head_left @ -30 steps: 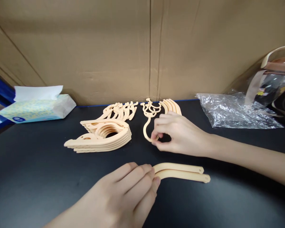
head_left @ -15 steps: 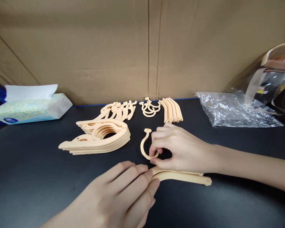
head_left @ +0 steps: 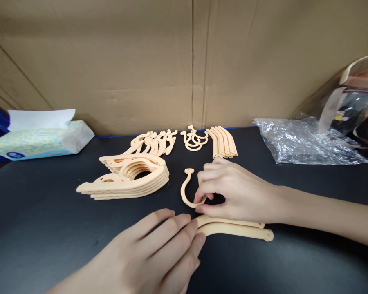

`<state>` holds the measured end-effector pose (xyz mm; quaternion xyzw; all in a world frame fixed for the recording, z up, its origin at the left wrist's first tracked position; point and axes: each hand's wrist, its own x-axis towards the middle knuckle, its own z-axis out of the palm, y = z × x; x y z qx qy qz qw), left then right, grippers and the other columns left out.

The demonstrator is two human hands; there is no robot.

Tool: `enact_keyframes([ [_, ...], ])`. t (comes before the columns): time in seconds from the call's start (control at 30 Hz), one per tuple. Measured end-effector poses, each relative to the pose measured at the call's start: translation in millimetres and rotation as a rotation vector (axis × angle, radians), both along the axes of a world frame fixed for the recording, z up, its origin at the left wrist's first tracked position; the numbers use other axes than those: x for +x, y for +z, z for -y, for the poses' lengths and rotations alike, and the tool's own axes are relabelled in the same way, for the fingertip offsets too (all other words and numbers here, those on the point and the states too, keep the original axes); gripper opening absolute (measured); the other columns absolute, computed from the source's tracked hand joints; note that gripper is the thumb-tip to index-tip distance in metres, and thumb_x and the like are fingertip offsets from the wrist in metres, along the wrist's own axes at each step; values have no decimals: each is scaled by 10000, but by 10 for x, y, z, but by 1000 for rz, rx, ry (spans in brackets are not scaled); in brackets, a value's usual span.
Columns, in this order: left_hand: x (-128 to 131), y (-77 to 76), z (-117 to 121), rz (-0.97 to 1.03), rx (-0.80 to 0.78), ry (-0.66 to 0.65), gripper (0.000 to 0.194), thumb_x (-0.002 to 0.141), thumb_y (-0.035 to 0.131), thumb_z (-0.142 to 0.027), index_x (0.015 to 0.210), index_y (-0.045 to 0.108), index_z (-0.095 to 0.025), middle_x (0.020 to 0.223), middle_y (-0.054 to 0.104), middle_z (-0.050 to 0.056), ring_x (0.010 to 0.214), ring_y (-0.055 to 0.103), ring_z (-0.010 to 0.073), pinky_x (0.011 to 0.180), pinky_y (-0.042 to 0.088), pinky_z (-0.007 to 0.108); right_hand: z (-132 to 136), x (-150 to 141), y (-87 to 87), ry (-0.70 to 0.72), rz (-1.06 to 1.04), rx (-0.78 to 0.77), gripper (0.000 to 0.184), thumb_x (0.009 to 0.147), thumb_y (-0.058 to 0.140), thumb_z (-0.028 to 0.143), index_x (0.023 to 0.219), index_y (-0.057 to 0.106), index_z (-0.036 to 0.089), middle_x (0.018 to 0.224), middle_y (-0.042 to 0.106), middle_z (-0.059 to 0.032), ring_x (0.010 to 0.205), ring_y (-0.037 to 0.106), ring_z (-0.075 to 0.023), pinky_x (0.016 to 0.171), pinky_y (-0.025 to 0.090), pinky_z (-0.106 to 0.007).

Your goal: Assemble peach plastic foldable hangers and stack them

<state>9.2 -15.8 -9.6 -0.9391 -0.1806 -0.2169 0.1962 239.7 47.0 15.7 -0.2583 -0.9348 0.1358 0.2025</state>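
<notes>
My right hand pinches a beige plastic hanger hook near its lower curve; the hook's flat, wider end points away from me. Below it, my left hand has its fingertips closed on the left ends of two curved beige hanger arms, which lie side by side and stretch to the right. My fingers hide those ends, so I cannot see whether they are joined. To the left rests a stack of folded beige hangers.
At the back lie several curved hanger pieces, loose hooks and a row of hanger arms. A tissue pack sits at left. Crumpled clear plastic and a bottle are at right. Cardboard stands behind.
The hook in my right hand has shifted very slightly toward me. Otherwise both hands keep the same grip, and the other pieces stay in place.
</notes>
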Motion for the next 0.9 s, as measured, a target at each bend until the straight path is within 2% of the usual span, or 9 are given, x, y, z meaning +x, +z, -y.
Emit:
enact_keyframes([
  [0.33, 4, -5, -5, -14, 12, 16, 317, 1061, 407, -214, 1117, 718, -200, 1090, 766, -53, 1043, 608, 133, 1245, 165, 337, -13, 17, 25, 32, 20, 0, 89, 869, 718, 190, 794, 761, 168, 714, 688, 31, 750, 549, -136, 765, 322, -310],
  [0.67, -8, 14, -21, -20, 26, -24, 291, 1055, 432, -242, 1134, 707, -190, 1103, 771, -54, 1043, 591, 133, 1267, 105, 321, -25, 24, 17, 47, 33, -7, 102, 880, 715, 210, 795, 756, 174, 748, 710, 25, 768, 556, -144, 763, 317, -316],
  [0.9, 11, 15, -14, -16, 12, -3, 301, 1059, 418, -228, 1129, 709, -194, 1093, 773, -56, 1043, 594, 134, 1266, 113, 325, -24, 21, 27, 54, 32, 1, 108, 885, 713, 217, 800, 760, 168, 745, 709, 20, 759, 556, -144, 765, 317, -318],
])
